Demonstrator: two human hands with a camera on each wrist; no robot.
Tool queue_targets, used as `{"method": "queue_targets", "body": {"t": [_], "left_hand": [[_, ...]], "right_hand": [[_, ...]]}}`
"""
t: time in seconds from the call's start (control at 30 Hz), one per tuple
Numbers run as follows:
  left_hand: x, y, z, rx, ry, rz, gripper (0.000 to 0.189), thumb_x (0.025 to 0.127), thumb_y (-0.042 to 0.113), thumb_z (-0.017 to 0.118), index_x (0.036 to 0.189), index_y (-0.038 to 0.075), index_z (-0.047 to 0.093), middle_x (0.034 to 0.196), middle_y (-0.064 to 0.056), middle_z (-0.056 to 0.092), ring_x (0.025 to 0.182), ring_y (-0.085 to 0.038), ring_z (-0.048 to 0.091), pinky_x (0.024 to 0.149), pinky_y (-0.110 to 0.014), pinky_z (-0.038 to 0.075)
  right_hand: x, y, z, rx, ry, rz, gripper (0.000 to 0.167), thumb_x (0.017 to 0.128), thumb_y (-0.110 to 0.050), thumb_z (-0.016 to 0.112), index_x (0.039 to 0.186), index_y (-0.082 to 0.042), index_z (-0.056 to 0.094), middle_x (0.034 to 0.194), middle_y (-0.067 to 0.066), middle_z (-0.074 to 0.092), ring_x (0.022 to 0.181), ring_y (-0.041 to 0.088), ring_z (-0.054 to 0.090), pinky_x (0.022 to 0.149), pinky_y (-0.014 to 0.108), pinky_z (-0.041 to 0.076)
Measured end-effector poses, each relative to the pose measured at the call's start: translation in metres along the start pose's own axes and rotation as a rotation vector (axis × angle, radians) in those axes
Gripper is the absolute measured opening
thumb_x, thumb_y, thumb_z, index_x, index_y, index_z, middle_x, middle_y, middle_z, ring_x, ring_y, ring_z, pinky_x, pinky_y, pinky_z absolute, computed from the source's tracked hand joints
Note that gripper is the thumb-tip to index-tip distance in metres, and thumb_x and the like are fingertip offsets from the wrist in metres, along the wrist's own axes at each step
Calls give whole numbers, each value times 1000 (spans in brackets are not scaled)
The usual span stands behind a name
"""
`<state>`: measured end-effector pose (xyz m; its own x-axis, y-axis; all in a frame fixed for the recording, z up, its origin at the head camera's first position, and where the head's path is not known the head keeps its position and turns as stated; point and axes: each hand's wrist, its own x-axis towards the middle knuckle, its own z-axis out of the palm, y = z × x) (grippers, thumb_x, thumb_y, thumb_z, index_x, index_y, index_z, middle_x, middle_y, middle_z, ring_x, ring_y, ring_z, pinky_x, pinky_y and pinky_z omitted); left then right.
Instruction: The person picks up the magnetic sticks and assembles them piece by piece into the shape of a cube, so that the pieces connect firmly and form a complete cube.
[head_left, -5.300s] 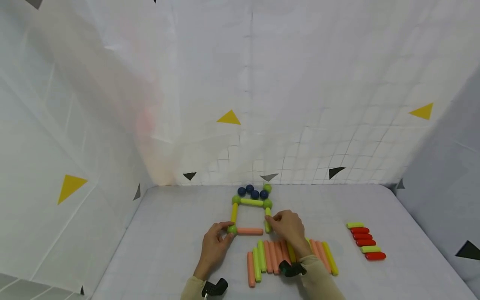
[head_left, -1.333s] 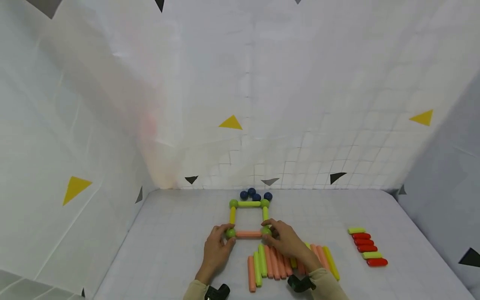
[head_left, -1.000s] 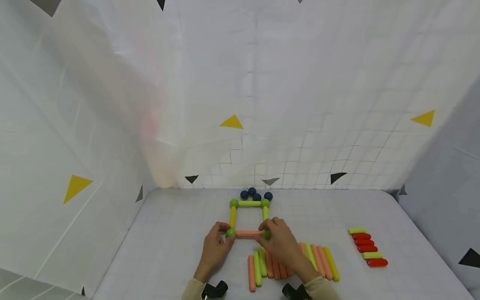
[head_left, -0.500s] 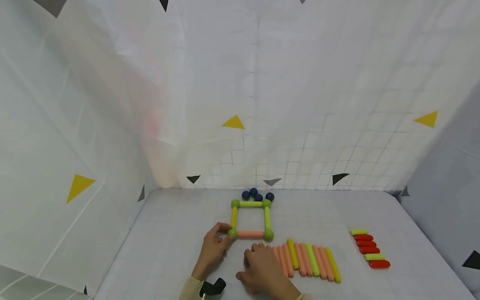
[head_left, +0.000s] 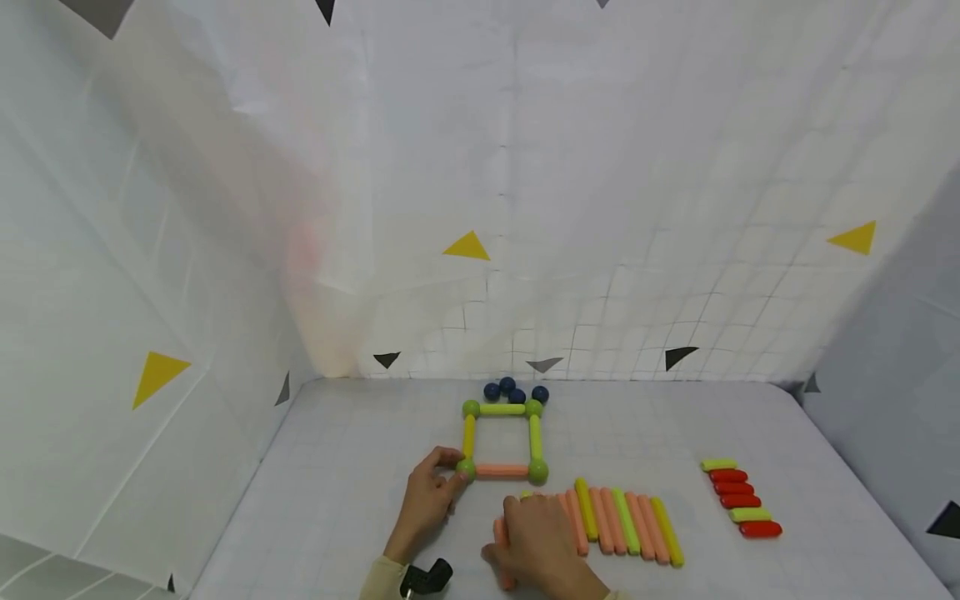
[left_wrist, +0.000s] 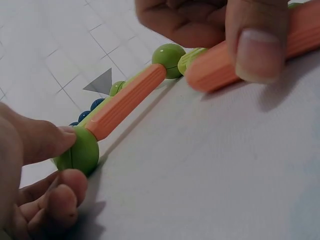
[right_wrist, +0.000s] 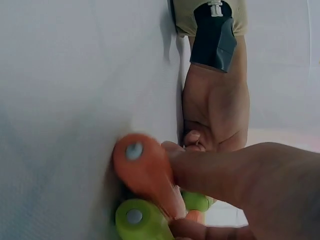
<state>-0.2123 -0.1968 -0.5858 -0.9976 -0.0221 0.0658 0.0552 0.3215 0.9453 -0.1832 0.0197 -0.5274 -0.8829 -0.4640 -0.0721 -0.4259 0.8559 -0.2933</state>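
A square of magnetic rods joined by green balls lies mid-table. Its far rod (head_left: pixel 502 410) and right rod (head_left: pixel 536 437) are light green, its left rod (head_left: pixel 468 437) yellow and its near rod (head_left: pixel 501 471) orange. My left hand (head_left: pixel 426 502) pinches the near-left green ball (left_wrist: pixel 82 150) between thumb and fingers. Another green ball (head_left: pixel 537 472) sits at the near-right corner. My right hand (head_left: pixel 543 542) grips an orange rod (left_wrist: pixel 212 70) at the left end of a loose row. A metal disc (right_wrist: pixel 134 151) shows at that rod's end, close beside a light green rod (right_wrist: pixel 137 220).
Orange, yellow and light green rods (head_left: pixel 609 521) lie side by side right of my right hand, which covers part of the row. Several dark blue balls (head_left: pixel 507 386) rest behind the square. Short red rods (head_left: pixel 738 502) and light green ones (head_left: pixel 750 515) form a column farther right.
A green ball from the back group now sits at the square's near-right corner. My right hand left it, moved down to the row and took hold of an orange rod. My left hand stayed.
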Motion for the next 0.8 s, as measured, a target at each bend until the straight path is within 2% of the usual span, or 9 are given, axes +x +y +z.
{"method": "queue_targets", "body": {"t": [0.1, 0.2, 0.27, 0.43, 0.53, 0.6, 0.7, 0.8], "left_hand": [[-1, -1, 0, 1, 6, 3, 28, 100, 18, 74, 126, 11, 66, 124, -16, 67, 49, -7, 53, 43, -21, 45], [-2, -1, 1, 0, 8, 5, 28, 100, 18, 75, 126, 11, 67, 124, -16, 67, 48, -7, 53, 43, -22, 45], [-2, -1, 1, 0, 7, 5, 28, 100, 18, 74, 126, 11, 67, 124, -15, 67, 48, -6, 53, 43, -21, 45], [-3, 0, 1, 3, 6, 18, 28, 100, 16, 74, 127, 11, 66, 125, -16, 67, 48, -6, 53, 43, -22, 46], [-3, -1, 1, 13, 11, 32, 28, 100, 15, 74, 126, 10, 66, 124, -16, 68, 47, -6, 53, 42, -22, 46], [-3, -1, 1, 20, 13, 42, 27, 100, 15, 74, 126, 11, 67, 123, -15, 68, 47, -6, 53, 42, -22, 46], [-2, 0, 1, 22, 16, 56, 27, 101, 16, 74, 126, 11, 67, 123, -15, 68, 46, -6, 52, 42, -23, 46], [-2, 1, 2, 17, 18, 63, 26, 101, 16, 73, 126, 11, 67, 123, -14, 68, 46, -6, 52, 41, -24, 46]], "right_hand": [[-1, -3, 2, 40, -56, 22, 46, 84, -59, 83, 72, -21, 60, 60, -7, 49, 59, 11, 46, 57, 30, 39], [-3, -4, 4, 141, -100, 36, 41, 91, -49, 78, 68, -20, 59, 58, -7, 49, 56, 10, 46, 54, 28, 36], [-3, -2, 4, 212, -88, 29, 41, 96, -44, 73, 65, -21, 59, 55, -8, 49, 52, 9, 46, 50, 26, 35], [3, 12, -9, 396, -36, -5, 33, 95, -37, 72, 68, -21, 64, 57, -10, 53, 50, 7, 48, 47, 25, 36], [10, 27, -22, 519, -19, 11, 24, 95, -35, 74, 83, -15, 73, 69, -7, 64, 58, 8, 55, 53, 27, 43], [16, 37, -28, 609, 6, 27, 24, 98, -33, 73, 103, -10, 75, 74, -3, 67, 59, 10, 55, 53, 29, 45], [25, 51, -31, 694, 33, 41, 37, 104, -31, 69, 134, -12, 66, 72, 0, 65, 55, 10, 49, 51, 28, 43], [34, 60, -33, 782, 54, 35, 42, 107, -27, 65, 147, -18, 57, 69, 5, 63, 53, 13, 47, 50, 28, 41]]}}
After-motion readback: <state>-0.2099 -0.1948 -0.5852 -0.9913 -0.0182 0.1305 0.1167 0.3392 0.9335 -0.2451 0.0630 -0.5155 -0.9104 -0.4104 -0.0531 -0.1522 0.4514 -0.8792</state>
